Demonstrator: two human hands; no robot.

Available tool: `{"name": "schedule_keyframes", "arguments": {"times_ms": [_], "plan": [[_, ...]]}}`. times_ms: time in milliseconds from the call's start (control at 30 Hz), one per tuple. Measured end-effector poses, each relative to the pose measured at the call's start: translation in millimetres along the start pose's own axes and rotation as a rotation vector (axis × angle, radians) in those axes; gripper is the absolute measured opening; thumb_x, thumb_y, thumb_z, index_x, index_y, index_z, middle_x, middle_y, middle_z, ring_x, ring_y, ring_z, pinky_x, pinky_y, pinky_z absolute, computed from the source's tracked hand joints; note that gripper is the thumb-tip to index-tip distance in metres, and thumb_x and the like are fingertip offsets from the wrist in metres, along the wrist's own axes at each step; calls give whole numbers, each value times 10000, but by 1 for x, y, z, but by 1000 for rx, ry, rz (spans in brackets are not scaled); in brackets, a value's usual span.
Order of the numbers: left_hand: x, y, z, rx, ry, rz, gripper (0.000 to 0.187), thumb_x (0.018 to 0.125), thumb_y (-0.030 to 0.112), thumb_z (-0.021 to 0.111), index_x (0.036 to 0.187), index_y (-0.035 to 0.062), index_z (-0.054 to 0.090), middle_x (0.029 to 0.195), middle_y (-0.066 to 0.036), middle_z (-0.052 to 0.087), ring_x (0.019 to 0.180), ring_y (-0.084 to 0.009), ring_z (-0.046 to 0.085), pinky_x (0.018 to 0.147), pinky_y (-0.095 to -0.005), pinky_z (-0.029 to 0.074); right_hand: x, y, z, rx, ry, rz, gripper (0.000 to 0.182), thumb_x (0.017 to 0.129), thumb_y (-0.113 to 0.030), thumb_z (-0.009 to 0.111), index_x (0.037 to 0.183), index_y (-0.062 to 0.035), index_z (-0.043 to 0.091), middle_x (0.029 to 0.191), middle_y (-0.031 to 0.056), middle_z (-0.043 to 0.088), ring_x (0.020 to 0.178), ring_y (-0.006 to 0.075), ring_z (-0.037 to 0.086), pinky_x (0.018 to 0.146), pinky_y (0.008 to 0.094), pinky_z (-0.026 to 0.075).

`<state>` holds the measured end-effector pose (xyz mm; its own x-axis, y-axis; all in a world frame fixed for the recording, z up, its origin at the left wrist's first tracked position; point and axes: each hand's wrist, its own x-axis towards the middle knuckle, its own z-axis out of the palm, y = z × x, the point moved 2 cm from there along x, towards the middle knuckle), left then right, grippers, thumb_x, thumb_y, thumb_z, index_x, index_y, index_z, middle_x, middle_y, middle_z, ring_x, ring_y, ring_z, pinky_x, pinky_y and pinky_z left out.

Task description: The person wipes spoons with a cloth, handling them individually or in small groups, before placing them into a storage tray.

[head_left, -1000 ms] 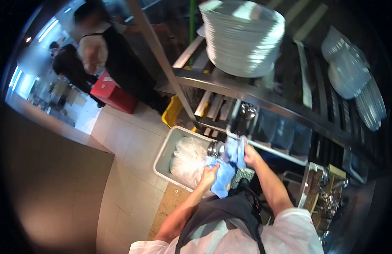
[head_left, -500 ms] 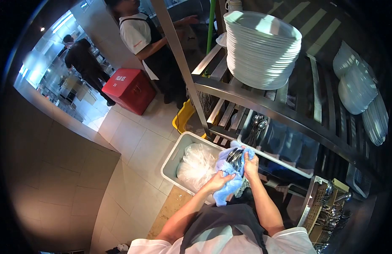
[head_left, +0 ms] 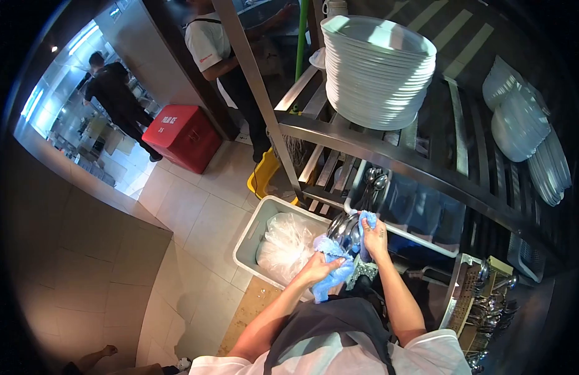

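A blue cloth (head_left: 332, 288) is bunched around a bundle of metal spoons (head_left: 344, 231) in front of my body. My left hand (head_left: 322, 267) grips the lower left part of the cloth. On the other side, my right hand (head_left: 373, 237) pinches the cloth's upper right part beside the spoons. The spoons' rounded ends show between my hands; their lower parts are hidden by the cloth. Just left of the cloth, a grey bin (head_left: 244, 245) holds a clear plastic bag (head_left: 287, 242). Behind my right hand, a tray (head_left: 421, 242) on the rack holds more spoons (head_left: 376, 180).
A metal rack (head_left: 389, 145) bears stacked white plates (head_left: 380, 75) and, at right, clear bowls (head_left: 518, 122). Cutlery fills a basket (head_left: 468, 300) at lower right. Beyond are a red box (head_left: 182, 136), a yellow bucket (head_left: 264, 175) and two people; an arm (head_left: 95, 359) shows at lower left.
The cloth has opened away from the spoons, showing more of them. My right hand has moved slightly right. The view has shifted a little, and an arm has appeared at lower left.
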<state>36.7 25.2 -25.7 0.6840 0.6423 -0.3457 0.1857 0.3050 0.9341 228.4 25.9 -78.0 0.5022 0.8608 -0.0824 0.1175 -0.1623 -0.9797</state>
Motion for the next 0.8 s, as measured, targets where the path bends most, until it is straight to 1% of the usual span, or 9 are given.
{"name": "schedule_keyframes", "arguments": {"times_ms": [100, 167, 300, 433, 500, 567, 700, 767, 800], "plan": [[0, 0, 0, -10, 44, -73, 149, 797, 151, 565, 890, 35, 568, 773, 8, 558, 682, -67, 477, 600, -234, 402, -3, -5, -7, 58, 121, 43, 226, 834, -219, 519, 872, -9, 590, 791, 57, 603, 746, 121, 539, 691, 257, 406], [-2, 4, -2, -106, 160, 74, 130, 795, 141, 560, 868, 34, 564, 763, 7, 551, 680, -72, 474, 598, -237, 401, -1, -9, -12, 528, 233, -43, 139, 829, -118, 521, 917, -18, 561, 819, 31, 584, 739, 122, 535, 708, 245, 420], [-6, 15, -14, -46, 276, 144, 107, 793, 126, 548, 846, 33, 559, 748, 9, 542, 678, -74, 471, 596, -240, 400, -11, -45, -22, 734, -91, 53, 179, 807, -7, 507, 980, -40, 537, 886, 28, 552, 786, 104, 516, 740, 249, 423], [-13, 28, -35, -23, 259, 207, 87, 787, 117, 539, 815, 35, 546, 730, 9, 528, 665, -76, 461, 573, -240, 389, -24, -77, -39, 100, -675, 35, 161, 748, 14, 556, 899, -34, 585, 878, 46, 583, 824, 134, 539, 744, 255, 428], [-16, 32, -42, 65, 164, 174, 72, 787, 102, 533, 789, 31, 531, 704, 14, 509, 639, -72, 442, 556, -236, 381, -23, -75, -34, -152, -789, -250, 130, 739, 15, 546, 851, -26, 598, 835, 88, 602, 809, 164, 553, 739, 258, 427], [-16, 28, -39, 160, 172, 211, 72, 789, 90, 523, 751, 28, 519, 655, 22, 479, 600, -68, 417, 531, -239, 366, -18, -59, -33, -274, -442, -285, 75, 734, -9, 560, 799, -12, 597, 750, 84, 602, 708, 172, 557, 680, 265, 431], [-10, 28, -13, 18, 344, 226, 89, 790, 81, 512, 713, 36, 517, 610, 36, 448, 562, -63, 391, 497, -243, 341, -11, -54, 0, 443, 358, -89, 227, 842, -225, 511, 823, -2, 555, 732, 34, 573, 661, 112, 517, 608, 253, 420], [-10, 21, -6, -47, 360, 129, 96, 789, 81, 512, 705, 37, 518, 607, 37, 446, 558, -62, 389, 490, -245, 335, -10, -34, 25, 819, 598, 7, 226, 860, -228, 476, 870, -11, 542, 785, 49, 573, 677, 138, 536, 636, 282, 442], [-11, 15, -3, -52, 374, 185, 118, 798, 89, 507, 686, 52, 507, 611, 43, 431, 564, -53, 367, 490, -240, 316, -14, -31, 33, 885, 540, 83, 248, 866, -245, 457, 921, -13, 522, 846, 65, 570, 733, 169, 558, 683, 315, 463]]}}
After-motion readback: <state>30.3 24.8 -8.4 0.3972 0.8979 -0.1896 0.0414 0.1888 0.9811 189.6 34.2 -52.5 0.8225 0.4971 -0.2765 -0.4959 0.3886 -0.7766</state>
